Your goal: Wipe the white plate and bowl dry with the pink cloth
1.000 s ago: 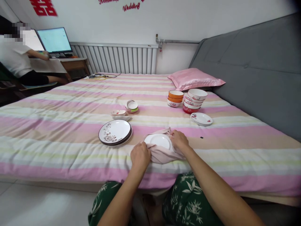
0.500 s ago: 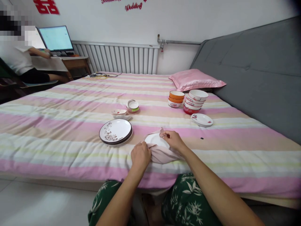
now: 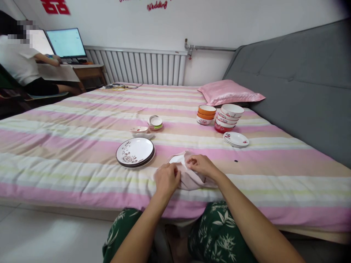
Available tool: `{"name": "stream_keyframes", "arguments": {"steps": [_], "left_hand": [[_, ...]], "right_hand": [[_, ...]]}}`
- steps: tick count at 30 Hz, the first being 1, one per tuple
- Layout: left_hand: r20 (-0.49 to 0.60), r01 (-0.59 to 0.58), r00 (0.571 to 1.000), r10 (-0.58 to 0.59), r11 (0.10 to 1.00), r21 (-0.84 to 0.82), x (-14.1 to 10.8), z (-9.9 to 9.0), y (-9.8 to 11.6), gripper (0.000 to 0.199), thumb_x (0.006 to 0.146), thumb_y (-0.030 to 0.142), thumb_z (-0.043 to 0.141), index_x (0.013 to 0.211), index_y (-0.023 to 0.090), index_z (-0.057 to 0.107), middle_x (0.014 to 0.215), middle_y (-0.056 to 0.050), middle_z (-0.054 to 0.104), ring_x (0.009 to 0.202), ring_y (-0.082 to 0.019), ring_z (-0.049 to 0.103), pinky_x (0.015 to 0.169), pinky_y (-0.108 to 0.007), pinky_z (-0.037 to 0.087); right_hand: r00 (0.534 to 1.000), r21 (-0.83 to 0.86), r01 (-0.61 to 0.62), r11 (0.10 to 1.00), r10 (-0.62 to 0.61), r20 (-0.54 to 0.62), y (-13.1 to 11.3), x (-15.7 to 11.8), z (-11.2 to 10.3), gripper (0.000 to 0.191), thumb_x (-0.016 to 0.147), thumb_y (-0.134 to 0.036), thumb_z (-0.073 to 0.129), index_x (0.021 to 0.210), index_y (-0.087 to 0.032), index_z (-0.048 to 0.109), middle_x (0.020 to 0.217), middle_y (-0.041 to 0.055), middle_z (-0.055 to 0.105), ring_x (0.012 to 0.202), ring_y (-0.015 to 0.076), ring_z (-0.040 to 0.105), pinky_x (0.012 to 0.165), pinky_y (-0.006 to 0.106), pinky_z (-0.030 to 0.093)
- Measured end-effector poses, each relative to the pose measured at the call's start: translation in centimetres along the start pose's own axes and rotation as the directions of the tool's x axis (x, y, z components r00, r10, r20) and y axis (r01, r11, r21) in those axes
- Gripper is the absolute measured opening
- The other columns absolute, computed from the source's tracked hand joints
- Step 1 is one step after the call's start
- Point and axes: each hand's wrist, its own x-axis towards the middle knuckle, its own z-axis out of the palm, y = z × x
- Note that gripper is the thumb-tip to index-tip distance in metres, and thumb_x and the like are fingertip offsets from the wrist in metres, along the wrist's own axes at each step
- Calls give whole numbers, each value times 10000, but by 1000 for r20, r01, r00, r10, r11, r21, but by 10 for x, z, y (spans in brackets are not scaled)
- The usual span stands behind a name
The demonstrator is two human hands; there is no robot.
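A pale pink cloth (image 3: 192, 182) lies near the bed's front edge, folded partly over a white dish (image 3: 177, 159). My left hand (image 3: 166, 179) is closed on the cloth's left side. On its upper right part, my right hand (image 3: 201, 166) pinches the cloth over the dish. Just left of my hands sits a stack of dark-rimmed white plates (image 3: 135, 151) with a brown flower pattern. Behind that stack are small dishes (image 3: 139, 130) and small round bowls (image 3: 156, 121), one with a green edge.
Orange bowls (image 3: 206, 110), a taller stack of white and red bowls (image 3: 231, 110) and small flowered plates (image 3: 236, 139) stand at right. A pink pillow (image 3: 229, 92) lies behind them. Cables (image 3: 120, 86) rest at the far edge. A person (image 3: 20, 62) sits at a desk, far left.
My right hand has drawn its part of the cloth inward over the dish, so less white shows. My left hand has shifted slightly right, towards the other hand.
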Motion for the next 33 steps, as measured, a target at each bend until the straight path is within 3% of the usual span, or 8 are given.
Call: {"name": "stream_keyframes", "arguments": {"steps": [3, 5, 8, 10, 20, 24, 29, 33], "left_hand": [[-9, -133, 991, 133, 987, -92, 0, 3, 2, 116, 773, 271, 550, 719, 200, 625, 803, -40, 631, 823, -184, 572, 721, -283, 420], [-4, -212, 977, 214, 967, -138, 0, 5, 2, 128, 777, 280, 555, 782, 201, 656, 936, -56, 643, 938, -195, 562, 819, -295, 425], [22, -282, 957, 290, 945, -163, -1, 10, 3, 204, 780, 305, 566, 923, 197, 663, 1144, -76, 606, 1116, -215, 507, 958, -315, 385], [50, -300, 949, 311, 941, -159, -2, 12, 3, 261, 788, 311, 563, 1004, 187, 641, 1176, -84, 597, 1159, -216, 490, 983, -316, 379], [88, -329, 934, 347, 929, -169, -3, 13, 6, 212, 806, 244, 553, 992, 197, 643, 1099, -69, 651, 1086, -221, 564, 869, -339, 478], [123, -382, 903, 411, 901, -208, -3, 12, 9, 212, 839, 192, 488, 959, 202, 662, 1009, -62, 685, 1007, -191, 606, 850, -302, 479], [126, -488, 833, 539, 822, -292, -3, 11, 8, 261, 820, 122, 472, 963, 215, 671, 994, -32, 693, 952, -163, 624, 862, -272, 467], [118, -508, 819, 562, 804, -309, -3, 11, 6, 260, 816, 135, 483, 981, 210, 670, 1020, -25, 689, 937, -169, 629, 838, -270, 471]], "right_hand": [[1000, -23, 25, 999, -26, -17, 2, 1, 2, 273, 673, -197, 583, 928, -203, 681, 914, 19, 696, 839, 171, 624, 729, 227, 449], [998, -41, 62, 997, -63, -17, 1, 2, 2, 283, 673, -186, 584, 935, -210, 686, 982, 15, 688, 908, 180, 611, 776, 234, 443], [995, -77, 96, 992, -98, -22, 1, 5, 2, 270, 686, -194, 590, 935, -203, 696, 972, 23, 691, 887, 184, 612, 773, 241, 440], [994, -105, 98, 990, -103, -42, 1, 9, 3, 238, 703, -203, 588, 913, -203, 700, 935, 24, 696, 840, 175, 616, 747, 237, 435], [964, -227, -31, 973, -31, -266, -1, 28, 23, 126, 787, -235, 542, 814, -206, 661, 872, 37, 678, 815, 159, 592, 717, 241, 390], [941, -231, -93, 969, 10, -337, 2, 31, 30, 138, 794, -255, 528, 835, -198, 647, 860, 43, 677, 791, 161, 595, 698, 245, 386], [944, -213, -92, 973, 17, -331, 1, 29, 30, 132, 776, -297, 555, 814, -228, 660, 816, 5, 696, 753, 151, 612, 681, 238, 390], [963, -200, -48, 979, -8, -269, -4, 26, 26, 130, 761, -301, 574, 791, -249, 690, 858, -10, 706, 780, 144, 616, 680, 231, 391]]}}
